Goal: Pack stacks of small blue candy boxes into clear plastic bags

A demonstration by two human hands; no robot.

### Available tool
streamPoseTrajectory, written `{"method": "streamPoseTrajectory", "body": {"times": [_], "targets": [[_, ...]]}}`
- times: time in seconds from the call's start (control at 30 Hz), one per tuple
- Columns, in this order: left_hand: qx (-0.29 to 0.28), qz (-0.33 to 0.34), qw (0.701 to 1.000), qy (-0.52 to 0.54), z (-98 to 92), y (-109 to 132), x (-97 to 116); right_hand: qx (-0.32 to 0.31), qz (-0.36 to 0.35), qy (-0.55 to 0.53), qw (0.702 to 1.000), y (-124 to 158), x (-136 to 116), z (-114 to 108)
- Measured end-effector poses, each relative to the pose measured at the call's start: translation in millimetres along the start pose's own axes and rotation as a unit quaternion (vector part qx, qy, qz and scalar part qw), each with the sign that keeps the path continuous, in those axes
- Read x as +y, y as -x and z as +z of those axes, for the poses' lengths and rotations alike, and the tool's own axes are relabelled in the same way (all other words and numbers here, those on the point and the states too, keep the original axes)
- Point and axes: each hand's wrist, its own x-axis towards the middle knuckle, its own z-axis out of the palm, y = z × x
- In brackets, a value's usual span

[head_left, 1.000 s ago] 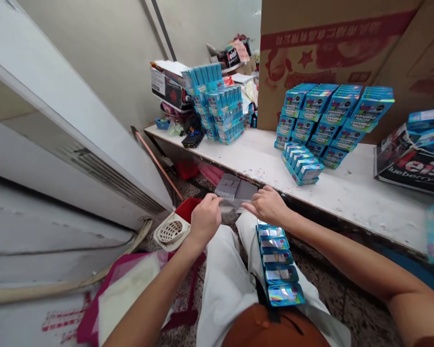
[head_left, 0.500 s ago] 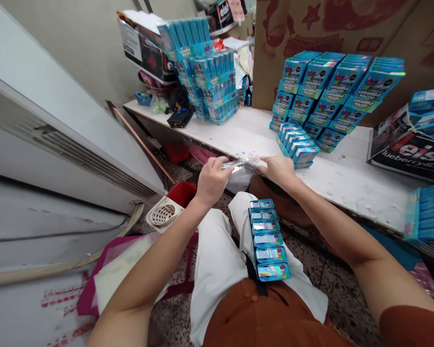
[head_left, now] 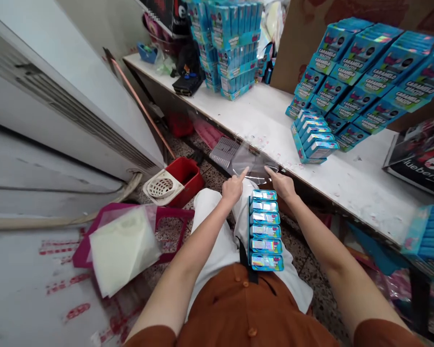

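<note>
A clear plastic bag (head_left: 251, 161) is spread between my hands, at the front edge of the table. My left hand (head_left: 233, 187) grips its near left side, index finger stretched along the plastic and the other fingers curled. On the opposite side my right hand (head_left: 283, 185) holds the bag in much the same way. Whether the fingertips are inside the bag or on its outside, I cannot tell. Across my lap lies a row of several blue candy tins (head_left: 265, 231), lids up, just nearer to me than the hands.
Stacked candy boxes (head_left: 361, 77) and an open display box (head_left: 314, 137) stand on the white table (head_left: 275, 115). More boxes (head_left: 235, 53) rise at the back left. A red mop bucket (head_left: 190, 180) and a magenta stool (head_left: 112, 217) with translucent plastic sheets (head_left: 125, 248) are at left.
Both hands have come down nearer my lap, and the bag, bunched before, is now spread flatter between them. The view has tilted downward, showing more of the stool.
</note>
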Motion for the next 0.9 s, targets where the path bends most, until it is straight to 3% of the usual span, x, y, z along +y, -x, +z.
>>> {"method": "streamPoseTrajectory", "body": {"times": [0.07, 0.2, 0.33, 0.47, 0.6, 0.7, 0.9], "targets": [[-0.030, -0.004, 0.999, 0.027, 8.7, 10, 1, -0.016, -0.014, -0.046, 0.999, 10, -1, 8], [-0.027, -0.019, 0.993, 0.115, 18.0, 30, 3, -0.044, -0.013, -0.217, 0.975, 32, -6, 25], [0.027, -0.030, 0.962, 0.270, 25.5, 43, 12, 0.007, 0.059, -0.458, 0.887, 46, -20, 44], [0.080, -0.049, 0.912, 0.398, 31.1, 52, 24, 0.035, 0.120, -0.587, 0.800, 47, -36, 53], [0.140, -0.117, 0.844, 0.505, 33.6, 59, 30, 0.054, 0.153, -0.655, 0.738, 46, -47, 50], [0.169, -0.145, 0.785, 0.578, 26.6, 59, 34, 0.060, 0.165, -0.694, 0.698, 48, -52, 35], [0.150, -0.204, 0.612, 0.749, -14.3, 52, 47, 0.057, 0.159, -0.793, 0.585, 54, -54, -6]]}}
